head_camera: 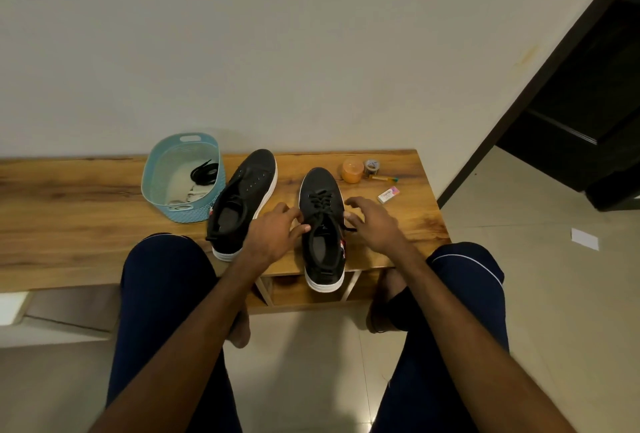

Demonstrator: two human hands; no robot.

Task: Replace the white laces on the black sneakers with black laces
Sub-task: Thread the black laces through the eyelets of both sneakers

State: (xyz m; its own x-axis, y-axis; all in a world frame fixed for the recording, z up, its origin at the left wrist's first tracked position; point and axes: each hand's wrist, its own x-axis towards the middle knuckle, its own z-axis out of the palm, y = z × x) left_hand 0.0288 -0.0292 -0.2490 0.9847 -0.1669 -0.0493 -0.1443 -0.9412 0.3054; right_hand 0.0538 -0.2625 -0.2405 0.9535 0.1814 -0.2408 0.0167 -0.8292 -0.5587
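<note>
Two black sneakers sitting on the wooden bench (pixel 86 197), mid-frame. Bare sneaker (pixel 247 190), left of center: eyelets showing empty, toe pointing toward the top of the frame. Laced sneaker (pixel 320 249), right of center: carrying one black lace (pixel 320 200) threaded through the eyelets, heel hanging over the bench's near edge. Two hands working at the laced one. Left hand (pixel 273 230) sitting at its left side, fingers loosely bent, tips touching the shoe near the top eyelets; can't tell if it's pinching anything. Right hand (pixel 375 224) hovering at its right side, fingers splaying wide and relaxed, gripping nothing visible; one loose lace end (pixel 350 226) trailing just under its thumb side. One teal basket (pixel 180 214) standing left of the bare sneaker, just beside it, holding one coiled spare black lace (pixel 204 173) plus white laces (pixel 194 195) bunched at the bottom, count unclear. Four small items sitting toward the bench's right end: one orange tub (pixel 352 171), one tape roll (pixel 372 165), one pen-like stick (pixel 382 178), one small white box (pixel 388 195).
</note>
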